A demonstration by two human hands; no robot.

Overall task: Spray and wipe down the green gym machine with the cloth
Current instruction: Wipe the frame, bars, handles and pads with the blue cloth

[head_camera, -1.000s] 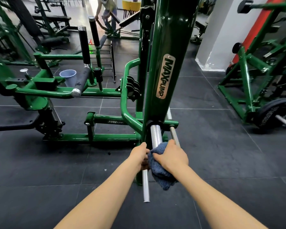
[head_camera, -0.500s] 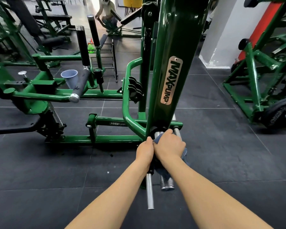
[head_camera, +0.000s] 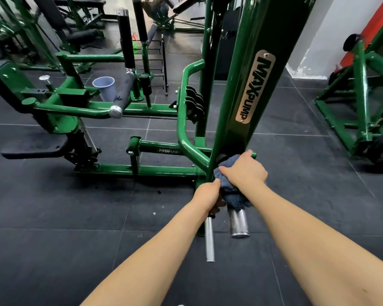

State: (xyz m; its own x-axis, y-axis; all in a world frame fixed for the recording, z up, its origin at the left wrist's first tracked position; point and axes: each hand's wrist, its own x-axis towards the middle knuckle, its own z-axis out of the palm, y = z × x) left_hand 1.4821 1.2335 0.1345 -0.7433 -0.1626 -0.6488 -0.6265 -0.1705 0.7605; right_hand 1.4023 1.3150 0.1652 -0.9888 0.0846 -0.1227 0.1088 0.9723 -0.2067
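1. Slid up since a second ago: fuzzy blue cloth [head_camera: 229,166], now at the base of the glossy green gym machine [head_camera: 248,69], baring the knurled steel handle [head_camera: 238,221].
2. Right hand [head_camera: 243,171] curled round cloth and handle.
3. Left hand [head_camera: 207,195] gripping the thin smooth bar [head_camera: 209,241].
4. Dark rubber floor [head_camera: 53,217] open beneath both bar ends.

Pale blue bucket [head_camera: 105,88], white pillar [head_camera: 332,38], dark floor tiles [head_camera: 53,217]
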